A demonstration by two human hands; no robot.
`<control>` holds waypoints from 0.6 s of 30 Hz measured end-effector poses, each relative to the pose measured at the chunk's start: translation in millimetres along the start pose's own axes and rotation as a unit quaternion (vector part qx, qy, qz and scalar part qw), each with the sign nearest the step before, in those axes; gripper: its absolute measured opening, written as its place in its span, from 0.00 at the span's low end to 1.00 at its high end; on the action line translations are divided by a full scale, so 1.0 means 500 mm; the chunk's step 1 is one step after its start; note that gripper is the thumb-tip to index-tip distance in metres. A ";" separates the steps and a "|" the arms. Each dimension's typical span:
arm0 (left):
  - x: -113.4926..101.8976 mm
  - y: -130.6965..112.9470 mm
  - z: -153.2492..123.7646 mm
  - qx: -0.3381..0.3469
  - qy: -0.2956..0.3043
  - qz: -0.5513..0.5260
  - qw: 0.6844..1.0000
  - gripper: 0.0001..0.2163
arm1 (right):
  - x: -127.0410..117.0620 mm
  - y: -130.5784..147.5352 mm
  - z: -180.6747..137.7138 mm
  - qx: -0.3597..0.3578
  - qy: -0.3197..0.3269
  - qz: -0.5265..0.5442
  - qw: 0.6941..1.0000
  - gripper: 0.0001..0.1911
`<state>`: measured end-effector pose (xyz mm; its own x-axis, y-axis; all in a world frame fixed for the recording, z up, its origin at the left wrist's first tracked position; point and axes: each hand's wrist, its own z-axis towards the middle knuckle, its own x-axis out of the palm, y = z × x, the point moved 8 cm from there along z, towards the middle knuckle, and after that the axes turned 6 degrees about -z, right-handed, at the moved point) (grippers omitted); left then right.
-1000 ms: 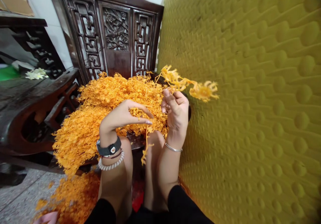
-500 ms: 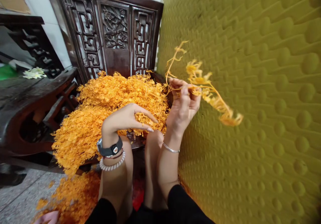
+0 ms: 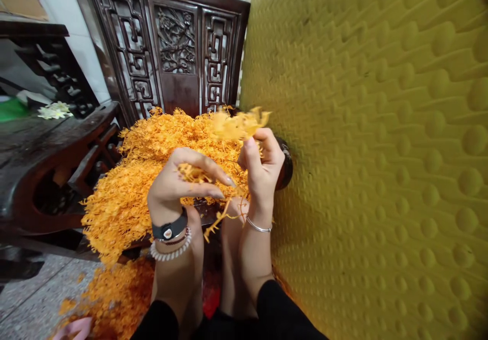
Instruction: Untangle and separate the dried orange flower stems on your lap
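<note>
In the head view, my right hand [image 3: 265,159] is closed, thumb against fingers, on a stringy orange sprig [image 3: 244,124]. The sprig's frilly upper part is blurred above the fingertips. A thin branched piece [image 3: 219,220] dangles below, between both hands. My left hand [image 3: 183,177] is curved sideways, its thumb and forefinger apart around a gap near that dangling piece. Orange strands show through the gap; I cannot tell whether they touch the palm or lie behind it. Behind both hands rises a large heap of similar orange sprigs [image 3: 122,208].
The heap lies on a dark carved wooden seat [image 3: 179,93]. A yellow textured mat [image 3: 362,152] stands upright close on the right. At left are a wooden armrest [image 3: 19,197] and a pale flower [image 3: 55,110]. More orange pieces [image 3: 118,289] lie low by a pink object [image 3: 74,328].
My right hand has moved left and turned, bringing the sprig from over the mat to in front of the heap. My left hand has shifted slightly left, fingers still apart.
</note>
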<state>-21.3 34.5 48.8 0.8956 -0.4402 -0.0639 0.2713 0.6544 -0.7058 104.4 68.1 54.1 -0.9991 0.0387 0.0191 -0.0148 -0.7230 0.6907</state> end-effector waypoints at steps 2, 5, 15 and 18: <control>-0.027 -0.021 -0.014 0.067 -0.104 -0.076 0.989 0.06 | 0.004 -0.005 0.001 0.025 0.012 -0.005 1.000 0.08; -0.047 -0.027 -0.027 0.093 -0.196 -0.075 0.973 0.13 | 0.010 -0.012 0.000 0.069 0.035 0.036 0.996 0.12; -0.043 0.008 0.011 0.010 -0.262 0.152 0.953 0.16 | 0.054 -0.011 -0.023 0.179 0.122 0.176 0.960 0.17; -0.033 0.040 0.009 -0.028 -0.252 0.059 0.966 0.16 | 0.075 -0.011 -0.030 0.212 0.168 0.263 0.926 0.18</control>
<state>-28.9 57.5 39.2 0.9808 -0.0005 0.1949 0.1498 0.6418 -0.7521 66.3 63.1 40.3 -0.8210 -0.5097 0.2573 0.4238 -0.2420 0.8728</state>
